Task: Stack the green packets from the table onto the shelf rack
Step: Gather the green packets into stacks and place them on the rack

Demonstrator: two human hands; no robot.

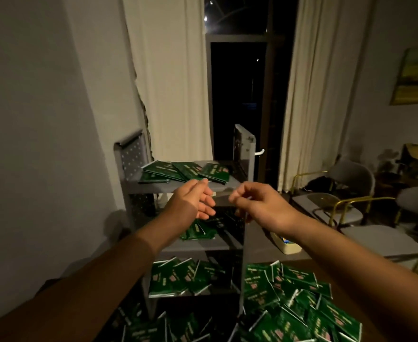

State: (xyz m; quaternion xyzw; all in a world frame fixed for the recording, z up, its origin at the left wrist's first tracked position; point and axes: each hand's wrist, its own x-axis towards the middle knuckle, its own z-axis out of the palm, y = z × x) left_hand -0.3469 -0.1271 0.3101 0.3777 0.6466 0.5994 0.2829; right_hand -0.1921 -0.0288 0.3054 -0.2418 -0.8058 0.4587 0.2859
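1. Before the grey metal shelf rack (129,186), both hands hover in front of its top tier, holding nothing.
2. Her or his left hand (193,198) is loosely spread, fingers relaxed.
3. Fingers of the right hand (255,203) curl slackly inward around nothing.
4. Glossy green packets (185,171) lie fanned on the top tier, with more on the two tiers below.
5. Many more such packets (289,304) are heaped on the dark tabletop (331,267) nearest me.
6. Cream curtains (171,77) frame a dark window behind.
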